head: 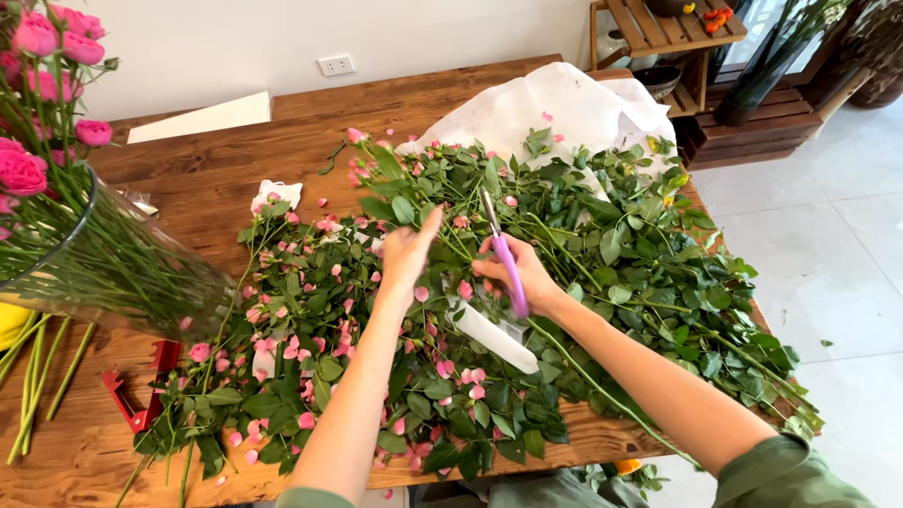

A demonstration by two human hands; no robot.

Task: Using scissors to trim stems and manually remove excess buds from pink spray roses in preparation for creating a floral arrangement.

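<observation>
Across the wooden table (188, 188) lies a thick spread of cut green stems and leaves (602, 254), scattered with loose pink petals (292, 343) and small rosebuds. At far left a tilted glass vase (113, 268) holds pink roses (23, 169), their stems packed inside it; red-handled cutters (141, 395) lie below it, partly under leaves. White wrapping paper (555, 108) is bunched at the far edge, a white envelope-like sheet (202, 118) near the wall. A white paper roll (489, 334) rests among the leaves just under the hands.

Right hand (522, 277) — fingers closed round purple-handled scissors (503, 254), blades pointing up and away, apparently shut. A long bare green stem (593, 381) runs from beside that hand toward the table's near edge; whether the hand grips it I cannot tell.

Left hand (406, 256) — open, fingers straight and together, raised over the foliage, holding nothing.
</observation>
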